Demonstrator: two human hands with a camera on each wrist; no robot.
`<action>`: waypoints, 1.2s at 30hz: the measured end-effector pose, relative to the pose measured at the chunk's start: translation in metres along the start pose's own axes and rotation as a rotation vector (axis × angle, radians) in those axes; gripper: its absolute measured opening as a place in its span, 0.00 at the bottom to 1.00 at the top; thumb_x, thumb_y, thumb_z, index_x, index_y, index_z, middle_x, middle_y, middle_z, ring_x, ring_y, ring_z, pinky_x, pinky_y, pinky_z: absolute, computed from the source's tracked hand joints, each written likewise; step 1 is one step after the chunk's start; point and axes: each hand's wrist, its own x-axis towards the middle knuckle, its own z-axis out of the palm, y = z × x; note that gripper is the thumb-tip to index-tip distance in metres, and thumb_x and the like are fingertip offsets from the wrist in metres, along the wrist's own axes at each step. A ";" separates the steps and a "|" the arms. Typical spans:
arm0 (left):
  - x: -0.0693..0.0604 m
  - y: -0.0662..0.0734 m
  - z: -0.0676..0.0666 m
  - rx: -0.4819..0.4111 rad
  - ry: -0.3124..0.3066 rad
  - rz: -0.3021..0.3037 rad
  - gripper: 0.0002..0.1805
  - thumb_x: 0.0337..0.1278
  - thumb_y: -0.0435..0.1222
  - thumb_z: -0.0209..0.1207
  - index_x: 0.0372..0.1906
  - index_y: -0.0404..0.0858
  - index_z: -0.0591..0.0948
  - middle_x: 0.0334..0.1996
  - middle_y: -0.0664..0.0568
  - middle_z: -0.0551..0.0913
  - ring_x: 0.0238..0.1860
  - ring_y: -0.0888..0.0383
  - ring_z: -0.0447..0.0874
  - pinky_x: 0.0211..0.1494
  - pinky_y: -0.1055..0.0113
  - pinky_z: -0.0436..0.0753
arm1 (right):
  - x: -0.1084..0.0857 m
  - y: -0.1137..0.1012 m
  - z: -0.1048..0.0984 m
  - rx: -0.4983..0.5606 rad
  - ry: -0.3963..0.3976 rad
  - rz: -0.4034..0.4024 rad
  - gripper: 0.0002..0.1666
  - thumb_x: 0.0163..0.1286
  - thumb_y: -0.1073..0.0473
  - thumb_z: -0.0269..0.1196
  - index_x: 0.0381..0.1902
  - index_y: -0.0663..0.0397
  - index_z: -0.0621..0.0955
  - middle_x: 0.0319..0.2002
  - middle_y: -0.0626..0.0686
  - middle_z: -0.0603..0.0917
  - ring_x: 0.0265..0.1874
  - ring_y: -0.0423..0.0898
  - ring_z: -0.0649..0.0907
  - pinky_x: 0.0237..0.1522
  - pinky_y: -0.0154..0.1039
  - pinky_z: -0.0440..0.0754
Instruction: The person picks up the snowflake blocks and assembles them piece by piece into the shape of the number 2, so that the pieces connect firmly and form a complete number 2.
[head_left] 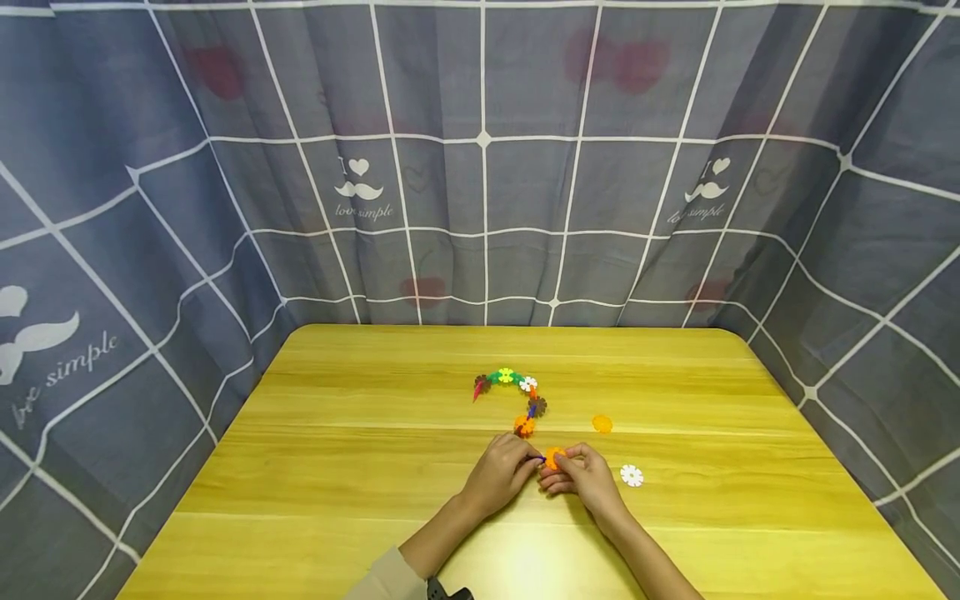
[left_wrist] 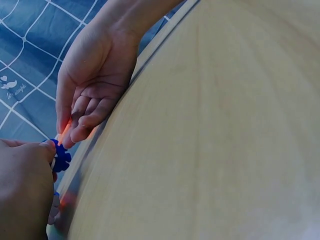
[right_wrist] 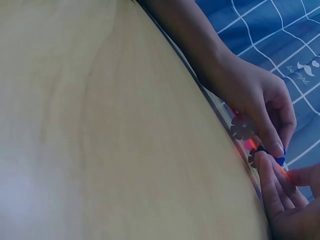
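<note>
A curved chain of notched plastic snowflake discs (head_left: 506,376) in green, yellow, white, brown and orange lies on the table, its near end running to the left hand. My left hand (head_left: 498,475) pinches a blue snowflake disc (left_wrist: 62,160) between thumb and fingers. Opposite it, my right hand (head_left: 588,485) holds an orange snowflake disc (head_left: 553,457) by its edge, thumb on one side and fingers on the other. In the left wrist view the two discs meet at their rims; how far their notches interlock is hidden by the fingers.
Right of the hands lie a loose white snowflake disc (head_left: 632,475) and, farther back, a loose yellow-orange disc (head_left: 602,423). The wooden table (head_left: 337,450) ends at a grey checked curtain (head_left: 442,183) that hangs behind it and on both sides.
</note>
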 end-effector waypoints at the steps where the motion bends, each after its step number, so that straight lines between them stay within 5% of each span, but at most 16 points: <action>1: 0.000 0.000 0.000 -0.004 -0.002 -0.001 0.04 0.53 0.33 0.63 0.33 0.43 0.80 0.31 0.58 0.82 0.38 0.64 0.76 0.50 0.70 0.72 | 0.000 0.000 0.000 0.002 -0.018 0.001 0.11 0.70 0.66 0.52 0.40 0.70 0.63 0.30 0.67 0.83 0.26 0.54 0.85 0.30 0.43 0.83; 8: -0.003 0.002 -0.001 -0.046 0.023 -0.001 0.02 0.56 0.34 0.61 0.30 0.42 0.80 0.29 0.58 0.82 0.37 0.63 0.77 0.49 0.71 0.73 | -0.003 0.001 0.001 0.037 -0.119 0.052 0.11 0.71 0.63 0.51 0.38 0.69 0.65 0.29 0.62 0.84 0.26 0.50 0.85 0.29 0.39 0.83; 22: -0.003 0.001 -0.002 -0.075 0.041 -0.064 0.03 0.55 0.35 0.62 0.29 0.42 0.81 0.28 0.59 0.81 0.33 0.64 0.76 0.42 0.74 0.74 | 0.000 0.001 0.001 0.041 -0.187 0.069 0.14 0.71 0.61 0.51 0.41 0.70 0.65 0.31 0.62 0.83 0.28 0.48 0.84 0.31 0.37 0.82; 36: -0.003 -0.004 -0.004 -0.013 0.068 -0.070 0.03 0.57 0.36 0.60 0.31 0.42 0.81 0.29 0.58 0.81 0.36 0.63 0.77 0.45 0.71 0.74 | 0.003 -0.001 0.005 0.049 0.039 0.001 0.09 0.70 0.68 0.51 0.41 0.74 0.66 0.33 0.68 0.82 0.30 0.53 0.85 0.37 0.44 0.82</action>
